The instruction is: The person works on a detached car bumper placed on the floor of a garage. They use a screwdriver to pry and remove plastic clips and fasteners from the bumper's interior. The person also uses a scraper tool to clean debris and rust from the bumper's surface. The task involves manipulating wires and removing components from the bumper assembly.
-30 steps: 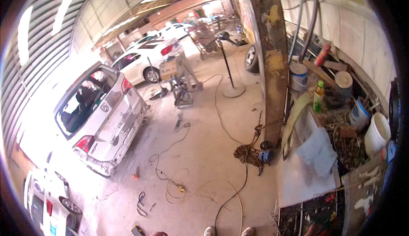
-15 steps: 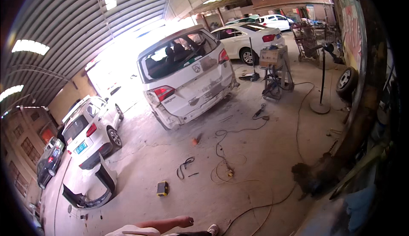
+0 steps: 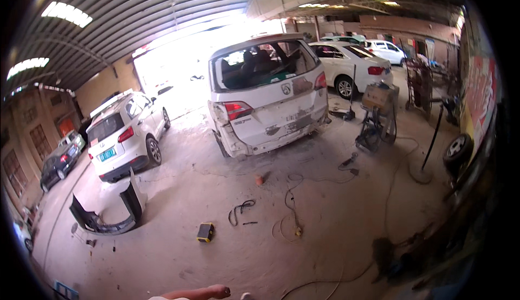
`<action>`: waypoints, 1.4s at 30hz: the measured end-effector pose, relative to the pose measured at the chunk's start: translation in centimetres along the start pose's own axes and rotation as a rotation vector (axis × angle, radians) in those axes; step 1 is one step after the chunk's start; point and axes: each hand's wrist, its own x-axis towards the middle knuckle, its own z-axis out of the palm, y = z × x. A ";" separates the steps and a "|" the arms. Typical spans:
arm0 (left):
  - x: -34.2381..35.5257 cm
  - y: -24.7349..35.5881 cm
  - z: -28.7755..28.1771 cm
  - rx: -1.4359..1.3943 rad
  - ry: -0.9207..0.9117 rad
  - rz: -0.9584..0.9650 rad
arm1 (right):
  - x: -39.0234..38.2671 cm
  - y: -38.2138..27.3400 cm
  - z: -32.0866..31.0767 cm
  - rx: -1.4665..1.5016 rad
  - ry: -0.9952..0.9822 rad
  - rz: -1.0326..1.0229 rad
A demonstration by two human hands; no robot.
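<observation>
We look across a vehicle workshop where a white minivan (image 3: 260,117) stands at far centre, its rear end laid bare: no bumper cover is fitted, rough grey patches mark the tailgate, and the rear window opening appears to us to have no glass. A bumper (image 3: 131,202), dark on its inner side, rests on the floor at left, near a white SUV (image 3: 127,137). By our judgement the bodywork is well short of finished, with parts off and the patched panel unpainted. At the near edge, the left hand (image 3: 219,291) shows at the end of a bare forearm, its fingers seemingly curled; we cannot tell how far open it is or whether it has hold of anything, and the right hand is out of view. Among the nearest objects, a black-and-yellow box (image 3: 205,232) sits on the floor beyond the hand and slightly left, near a looped black cable (image 3: 233,211); we cannot tell what, if anything, it contains. Farther right, a boxy case (image 3: 379,95) tops a metal cart (image 3: 369,126), its contents likewise hidden. Inside the minivan we make out dark seats (image 3: 262,61) and something green.
</observation>
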 end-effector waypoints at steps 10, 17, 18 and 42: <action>3.2 -13.1 6.1 -1.085 0.205 0.208 | -12.9 8.9 13.8 0.175 -0.370 0.262; -1.9 -25.2 4.9 -0.697 0.473 -0.210 | -23.9 6.3 36.7 -0.098 -0.878 0.339; -2.7 -27.1 5.9 -0.731 0.519 -0.255 | -25.8 5.2 40.6 -0.136 -0.956 0.342; -14.1 -45.0 4.1 -1.295 0.732 -0.921 | -77.6 12.5 89.0 -1.052 -2.167 0.137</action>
